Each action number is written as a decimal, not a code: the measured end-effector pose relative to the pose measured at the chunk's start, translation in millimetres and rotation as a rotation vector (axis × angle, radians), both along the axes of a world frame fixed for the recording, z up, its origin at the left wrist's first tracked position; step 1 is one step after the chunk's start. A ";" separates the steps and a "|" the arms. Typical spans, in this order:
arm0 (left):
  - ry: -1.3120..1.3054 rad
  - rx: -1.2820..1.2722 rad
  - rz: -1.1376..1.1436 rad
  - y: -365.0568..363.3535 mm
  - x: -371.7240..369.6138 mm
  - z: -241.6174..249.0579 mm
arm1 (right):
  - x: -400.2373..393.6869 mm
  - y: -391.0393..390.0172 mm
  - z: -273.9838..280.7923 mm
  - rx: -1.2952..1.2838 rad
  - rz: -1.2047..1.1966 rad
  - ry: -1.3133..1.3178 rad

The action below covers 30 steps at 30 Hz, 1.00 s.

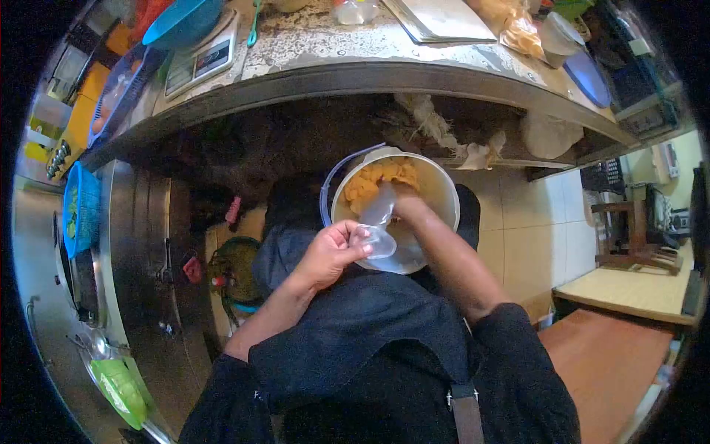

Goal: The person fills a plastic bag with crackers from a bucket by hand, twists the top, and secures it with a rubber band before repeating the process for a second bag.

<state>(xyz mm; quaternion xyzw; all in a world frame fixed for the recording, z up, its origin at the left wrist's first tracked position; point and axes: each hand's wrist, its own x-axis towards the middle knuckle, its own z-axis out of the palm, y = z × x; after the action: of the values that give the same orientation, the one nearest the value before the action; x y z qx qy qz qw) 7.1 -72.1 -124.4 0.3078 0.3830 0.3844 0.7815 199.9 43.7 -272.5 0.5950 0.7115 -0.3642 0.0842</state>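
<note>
Between my knees stands a white bucket [446, 194] with orange-yellow pieces [366, 183] inside, heaped toward its far left side. My left hand [333, 254] is over the bucket's near left rim, its thumb and fingers closed on a clear plastic bag [379, 243]. The bag stretches up and away from that hand into the bucket. My right hand [403, 201] reaches into the bucket from the right, beside the far end of the bag and touching the pieces. Its fingers are hidden among the pieces and in shadow, so what they hold cannot be made out.
A worn counter [310, 55] spans the far side, with a scale [214, 59], a blue bowl [177, 24], papers [444, 21] and a bag of orange pieces [521, 37]. A blue basket [83, 211] is at left, a wooden chair [629, 244] and low table [629, 291] at right.
</note>
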 end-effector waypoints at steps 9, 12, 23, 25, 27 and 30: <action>0.403 0.108 -0.017 -2.3 -6.1 -5.6 | -29.4 -37.5 -38.3 0.252 0.058 0.061; 0.404 0.151 0.042 -0.9 3.7 -0.6 | -19.0 -29.5 -27.6 0.021 0.072 -0.073; 0.165 -0.060 0.077 8.8 12.0 -8.1 | 43.4 -54.3 90.8 0.599 -0.261 0.303; 0.155 -0.057 0.116 11.2 19.0 -9.5 | 43.2 -71.5 117.8 0.610 -0.413 0.498; 0.145 -0.066 0.146 15.9 25.9 -11.8 | 44.3 -86.4 128.2 0.375 -0.659 0.833; 0.039 -0.161 0.142 23.4 34.7 -18.6 | 38.8 -100.9 160.3 0.164 -0.816 1.103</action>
<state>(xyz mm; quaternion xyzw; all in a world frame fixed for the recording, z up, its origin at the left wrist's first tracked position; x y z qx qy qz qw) 41.8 -48.7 -143.0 0.2233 0.4485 0.4008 0.7671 238.8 -57.3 -112.2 0.5472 0.3948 -0.5614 -0.4791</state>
